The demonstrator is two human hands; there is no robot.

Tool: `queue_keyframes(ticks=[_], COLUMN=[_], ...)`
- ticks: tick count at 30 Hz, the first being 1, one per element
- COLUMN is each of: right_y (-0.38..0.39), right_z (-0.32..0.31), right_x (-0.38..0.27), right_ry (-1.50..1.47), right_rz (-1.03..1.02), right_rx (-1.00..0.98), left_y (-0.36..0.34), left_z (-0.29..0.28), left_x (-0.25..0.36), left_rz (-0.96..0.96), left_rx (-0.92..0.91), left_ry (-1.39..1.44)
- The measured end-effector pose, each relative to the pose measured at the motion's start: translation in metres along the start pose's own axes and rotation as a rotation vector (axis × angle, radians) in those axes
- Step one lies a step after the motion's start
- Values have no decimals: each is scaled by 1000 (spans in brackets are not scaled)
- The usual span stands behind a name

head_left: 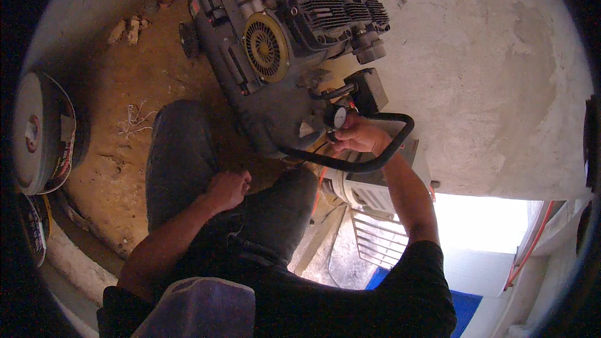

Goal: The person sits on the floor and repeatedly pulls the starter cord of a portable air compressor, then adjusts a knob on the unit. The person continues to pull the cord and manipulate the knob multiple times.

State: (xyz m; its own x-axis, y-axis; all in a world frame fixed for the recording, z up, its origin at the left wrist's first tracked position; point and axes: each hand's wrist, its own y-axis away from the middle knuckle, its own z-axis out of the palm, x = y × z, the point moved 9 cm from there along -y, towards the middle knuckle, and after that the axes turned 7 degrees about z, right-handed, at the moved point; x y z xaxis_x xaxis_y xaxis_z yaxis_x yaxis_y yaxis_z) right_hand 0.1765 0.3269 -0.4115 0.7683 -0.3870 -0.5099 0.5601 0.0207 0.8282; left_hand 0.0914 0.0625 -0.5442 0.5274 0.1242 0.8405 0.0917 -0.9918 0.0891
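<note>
A dark, dusty air compressor [235,81] with finned cylinder heads and yellowish round grilles fills the upper middle. My right hand [360,134] reaches under the bent black tube handle [400,141], its fingers closed on the small fitting below the round white-faced pressure gauge [340,117]. A black box [369,91] sits just above the gauge. My left hand [228,189] is closed in a loose curl over my dark trouser leg [181,138]; its palm is hidden, so I cannot tell whether it holds anything.
Grey lidded buckets [41,131] stand at the left. Loose rubble [131,31] and pale string [134,119] lie on the dirt floor. A plaster wall [476,75] rises at the right. A white container [413,166], an orange hose and a bright opening with metal bars lie beyond my right arm.
</note>
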Motion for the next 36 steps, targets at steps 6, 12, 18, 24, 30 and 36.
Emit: queue_keyframes(ticks=[6,12,18,24,30,36], right_y=[4,4,-3,0,12,14], right_z=[7,4,-13,-13,3,4], right_x=[-7,-6,3,-2,-7,-4], right_ry=[-15,19,-4,36,5,-41], right_rz=[-30,-19,-2,-89,-31,-17], right_rx=[64,33,-6,119,143,163], left_y=[-4,-3,-4,-3,-4,-4], left_z=[4,8,11,12,14,10], left_x=[-9,-8,-9,-8,-10,-7], left_rz=[-42,-26,-54,-21,-71,-75], left_rx=[-36,-82,-132,-99,-119,-119], left_ry=[79,31,72,65,70,75])
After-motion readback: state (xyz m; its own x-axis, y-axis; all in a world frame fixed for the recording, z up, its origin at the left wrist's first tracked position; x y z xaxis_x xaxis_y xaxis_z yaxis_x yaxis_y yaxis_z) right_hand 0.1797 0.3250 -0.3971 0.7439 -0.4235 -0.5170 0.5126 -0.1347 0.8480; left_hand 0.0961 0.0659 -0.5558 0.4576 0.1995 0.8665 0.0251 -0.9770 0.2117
